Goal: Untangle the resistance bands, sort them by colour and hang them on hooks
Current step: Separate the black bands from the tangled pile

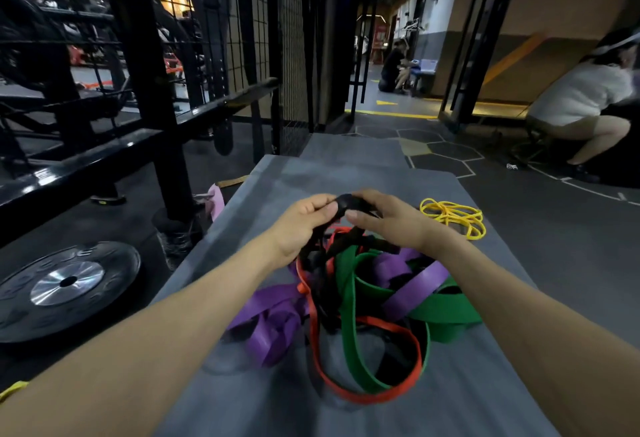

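The person is holding a black band (346,204) up just above the pile (363,294) on the grey mat (485,298). The left hand (304,225) and right hand (388,222) are both pinching it. Yellow bands (453,217) are lying apart, behind the pile to its right. The bands are looking soft, stretchy and light; pulling near a free loop is seeming wiser than tugging the knot.
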The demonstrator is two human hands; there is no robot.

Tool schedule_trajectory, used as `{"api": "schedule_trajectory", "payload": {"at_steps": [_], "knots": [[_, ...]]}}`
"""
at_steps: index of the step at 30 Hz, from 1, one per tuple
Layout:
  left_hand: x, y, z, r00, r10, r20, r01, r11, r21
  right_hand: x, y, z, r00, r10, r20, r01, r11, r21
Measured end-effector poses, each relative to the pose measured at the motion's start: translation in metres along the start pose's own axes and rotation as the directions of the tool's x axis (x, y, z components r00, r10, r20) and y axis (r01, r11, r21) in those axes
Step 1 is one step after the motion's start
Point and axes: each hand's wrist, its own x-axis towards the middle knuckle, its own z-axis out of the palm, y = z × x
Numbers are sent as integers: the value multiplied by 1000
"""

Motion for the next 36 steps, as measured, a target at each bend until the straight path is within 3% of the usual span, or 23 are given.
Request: {"api": "schedule_trajectory", "payload": {"at_steps": [4,7,9,11,14,17,20,23,26,29,32,36], "knots": [[5,7,-6,994,8,-108,-10,1000,-16,-3,-6,-4,999,20,36,-25,987,160],[7,3,-9,987,-3,-160,27,989,144,-4,3,-6,993,113,-13,-105,955,278],[15,-14,-16,960,3,-279,81,953,291,-2,14,-9,969,174,-173,-134,966,222],[21,-34,-22,915,-33,-401,192,911,365,-1,28,-13,900,218,-378,-177,974,140],[22,-59,-23,863,-126,-488,362,829,426,0,46,-14,817,295,-496,-257,956,145],[21,-79,-19,862,-189,-470,443,731,519,-2,55,-7,807,320,-496,-299,946,124],[23,-86,-15,847,-25,-531,432,613,661,-2,58,1,816,314,-485,-317,945,79],[32,-80,-21,822,72,-565,386,660,645,-3,61,7,822,290,-490,-295,953,68],[45,-83,-34,893,-120,-434,401,653,642,-2,67,14,851,268,-451,-288,957,25],[55,-87,-31,902,-292,-319,433,622,653,-1,70,21,886,259,-385,-329,936,-128],[64,-93,-26,889,-333,-314,454,560,693,-1,72,28,891,283,-354,-375,899,-224],[68,-92,-31,877,-338,-342,479,548,686,-2,76,29,906,310,-286,-388,880,-275]]}}
